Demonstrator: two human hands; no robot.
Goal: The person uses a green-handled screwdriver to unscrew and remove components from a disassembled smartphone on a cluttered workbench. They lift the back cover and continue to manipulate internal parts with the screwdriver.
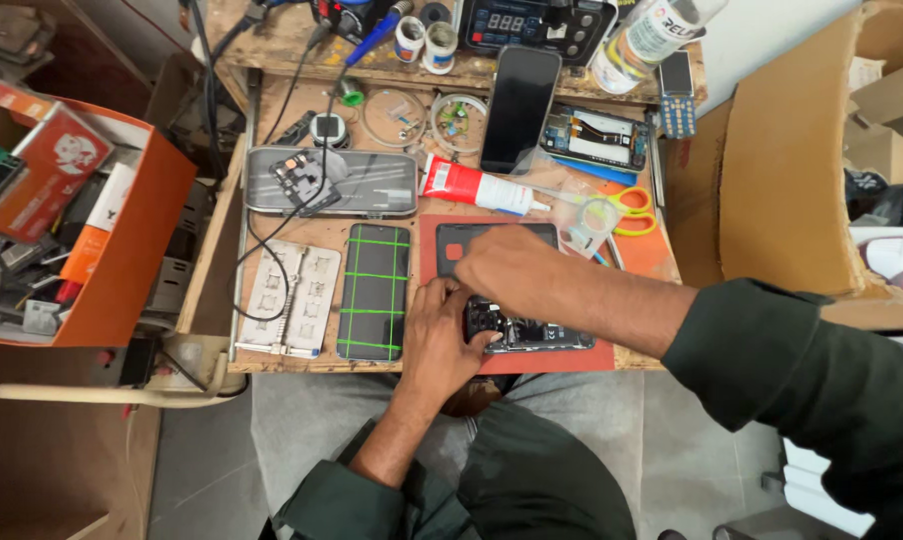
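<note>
An opened phone [532, 335] with a dark camera block lies on a red mat [572, 358] at the front edge of the wooden bench. My left hand [442, 340] grips its left end, thumb on the camera block. My right hand [512, 268] reaches across from the right, fingers bent down over the phone's upper left corner; whether it pinches anything is hidden. A dark phone panel [452, 245] lies on the mat just behind my hands. To the left lies a phone [374, 290] bound with green bands.
A red-and-white glue tube [477, 187], yellow-handled scissors [622, 205], a black phone [520, 105], an open circuit board phone [597, 137], a grey metal tray [332, 182] and a white fixture plate [292, 298] crowd the bench. An orange box [122, 250] of parts stands left, cardboard boxes [792, 150] right.
</note>
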